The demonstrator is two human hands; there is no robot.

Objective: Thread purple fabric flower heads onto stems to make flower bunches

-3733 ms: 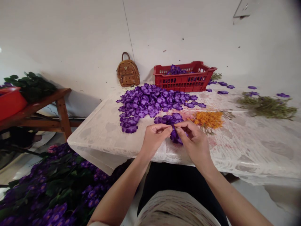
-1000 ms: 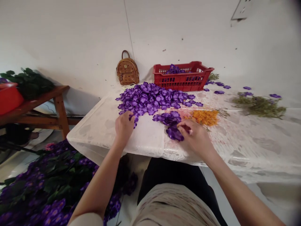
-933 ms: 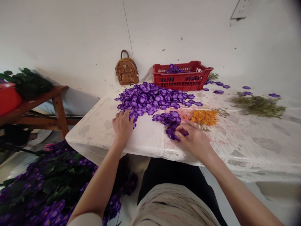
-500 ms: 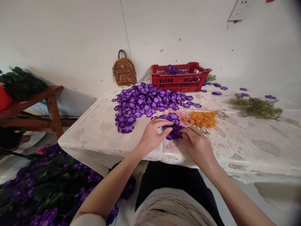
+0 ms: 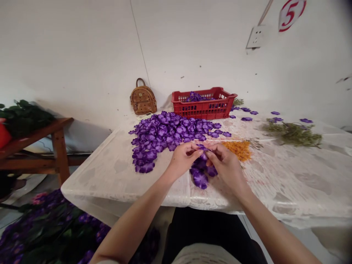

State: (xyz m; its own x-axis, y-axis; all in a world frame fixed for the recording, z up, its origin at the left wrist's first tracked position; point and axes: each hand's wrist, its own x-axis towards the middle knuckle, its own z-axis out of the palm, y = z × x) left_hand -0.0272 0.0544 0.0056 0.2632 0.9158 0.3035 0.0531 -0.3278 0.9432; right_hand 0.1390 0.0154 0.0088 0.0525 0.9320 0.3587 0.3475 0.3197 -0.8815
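Observation:
My left hand (image 5: 182, 160) and my right hand (image 5: 227, 165) meet over the front part of the table, fingertips nearly touching. Between them is a purple artificial flower (image 5: 202, 149), pinched by both; the fingers hide part of it. Just below lie several loose purple flower pieces (image 5: 200, 178) on the cloth. A large heap of purple flower pieces (image 5: 162, 130) spreads behind my left hand. Beside my right hand sits a small pile of orange-yellow flower centres (image 5: 239, 149).
A red plastic crate (image 5: 203, 109) holding purple flowers stands against the wall, with a brown backpack (image 5: 143, 98) to its left. Green stems (image 5: 293, 134) lie at the right on the covered table (image 5: 280, 179). Potted-looking purple flowers (image 5: 55, 227) fill the floor at lower left.
My hands have come together and up from the loose pieces; my left fingers have closed onto the flower with the right. The view has tilted up and shifted right.

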